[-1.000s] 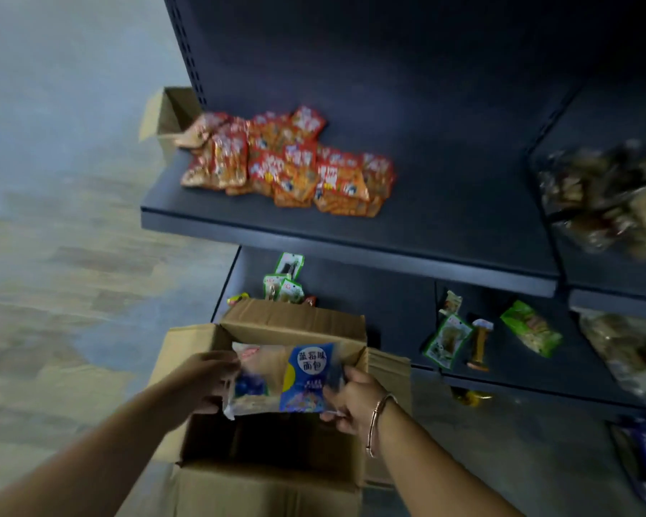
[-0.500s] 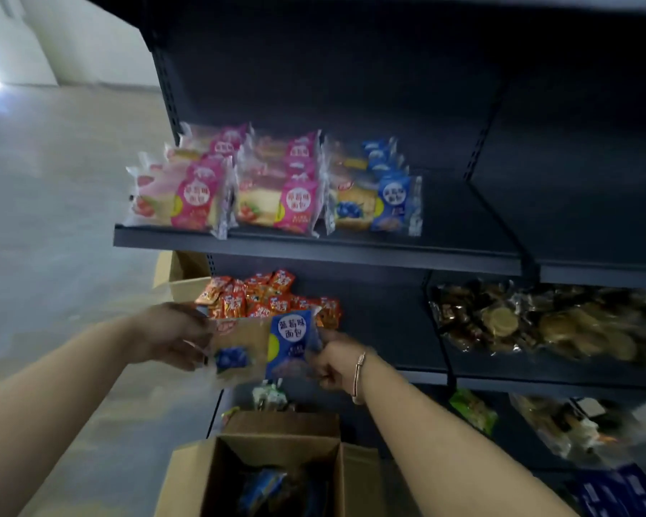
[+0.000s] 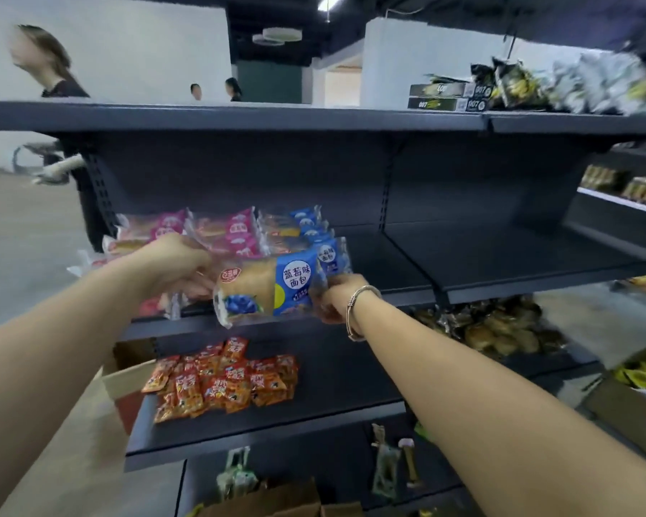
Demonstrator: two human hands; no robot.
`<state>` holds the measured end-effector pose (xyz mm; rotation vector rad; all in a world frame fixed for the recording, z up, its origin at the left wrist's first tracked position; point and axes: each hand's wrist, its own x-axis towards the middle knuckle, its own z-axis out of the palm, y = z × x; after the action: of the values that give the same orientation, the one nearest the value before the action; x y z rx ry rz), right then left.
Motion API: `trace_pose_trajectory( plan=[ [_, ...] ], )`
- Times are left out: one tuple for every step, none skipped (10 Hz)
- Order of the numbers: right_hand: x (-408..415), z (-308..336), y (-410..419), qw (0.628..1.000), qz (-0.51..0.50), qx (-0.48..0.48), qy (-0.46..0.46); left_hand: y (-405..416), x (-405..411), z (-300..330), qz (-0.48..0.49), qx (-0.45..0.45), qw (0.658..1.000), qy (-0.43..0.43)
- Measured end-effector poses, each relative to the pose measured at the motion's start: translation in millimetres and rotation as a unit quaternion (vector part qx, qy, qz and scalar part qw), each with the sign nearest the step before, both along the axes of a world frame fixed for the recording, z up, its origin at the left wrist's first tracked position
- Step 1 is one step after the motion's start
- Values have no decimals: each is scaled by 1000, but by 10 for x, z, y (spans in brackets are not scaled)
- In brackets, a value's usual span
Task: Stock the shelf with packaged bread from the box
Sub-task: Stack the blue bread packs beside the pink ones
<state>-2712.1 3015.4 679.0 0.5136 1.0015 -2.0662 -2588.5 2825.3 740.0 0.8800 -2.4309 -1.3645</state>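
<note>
I hold a blue-labelled bread pack (image 3: 265, 289) up at the front edge of the dark shelf (image 3: 463, 270). My left hand (image 3: 181, 268) grips its left end and my right hand (image 3: 338, 296), with a bracelet at the wrist, pinches its right end. Just behind it on the shelf lie several more blue bread packs (image 3: 306, 229), and to their left several pink bread packs (image 3: 224, 233). The cardboard box (image 3: 276, 501) shows only its top flaps at the bottom edge of the view; its contents are hidden.
Orange snack packets (image 3: 224, 382) lie on the shelf below, brown pastries (image 3: 500, 330) to the right. Bags and flat boxes (image 3: 448, 97) sit on the top shelf. Another open carton (image 3: 634, 397) stands at right. A person (image 3: 49, 69) stands beyond the shelf's left end.
Both hands have lifted the blue pack from above the box up to the level of the bread shelf. The view has tilted upward, so the box has dropped to the bottom edge.
</note>
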Motion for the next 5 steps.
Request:
trace_pose_trajectory(
  plan=[
    [-31,54,142,978,-29,130,162,147,-221,39,-26,-13,999,30],
    [-198,45,319,911,-25,271,311,270,-484,65,-37,-25,997,63],
    [-483,26,457,865,5,336,371,453,-742,115,-58,-14,994,86],
    [-772,79,592,850,1,350,393,463,-1032,110,-69,21,990,122],
    [-1096,138,699,850,-19,349,394,470,-1379,181,-79,12,989,122]
  ],
)
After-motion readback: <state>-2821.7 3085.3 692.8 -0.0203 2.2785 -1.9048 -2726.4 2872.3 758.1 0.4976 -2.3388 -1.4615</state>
